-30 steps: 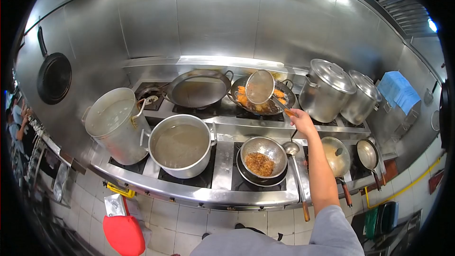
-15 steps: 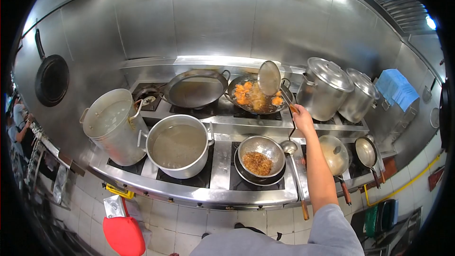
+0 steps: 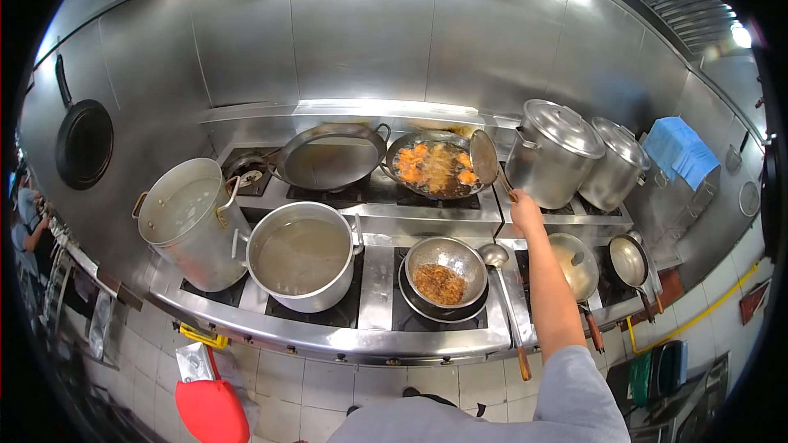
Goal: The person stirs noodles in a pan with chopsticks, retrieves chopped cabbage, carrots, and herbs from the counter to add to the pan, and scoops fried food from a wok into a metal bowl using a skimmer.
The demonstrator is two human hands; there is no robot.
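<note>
From where I stand, the right arm (image 3: 558, 295), bare below a grey sleeve (image 3: 574, 381), reaches forward over the steel stove (image 3: 377, 283), its elbow nearly straight. The right hand (image 3: 525, 212) is closed round the brown handle of a round metal strainer (image 3: 483, 157), whose disc stands steeply tilted at the right side of a black metal wok (image 3: 404, 183). Orange fried pieces (image 3: 413, 166) lie in bubbling oil there (lively stuff, all foam in the middle).

I count two black woks in the back row, the other one (image 3: 330, 171) holding liquid. There are two lidded silver pots (image 3: 552, 164) at the back right, and two open metal pots of cloudy liquid (image 3: 302, 256) on the left. Two small handled pans (image 3: 629, 262) sit at the front right. One silver metal bowl (image 3: 466, 258) of brown crumbly bits (image 3: 438, 284) rests in a dark pan, with one long steel ladle (image 3: 494, 256) just beside it. One black frying pan (image 3: 84, 143) hangs on the wall.

The left hand is out of sight, so I cannot tell how open it is. The right fingers are hard to make out, and I cannot tell whether the strainer touches the wok. People (image 3: 29, 221) at the far left are partly cut off and blurred.
</note>
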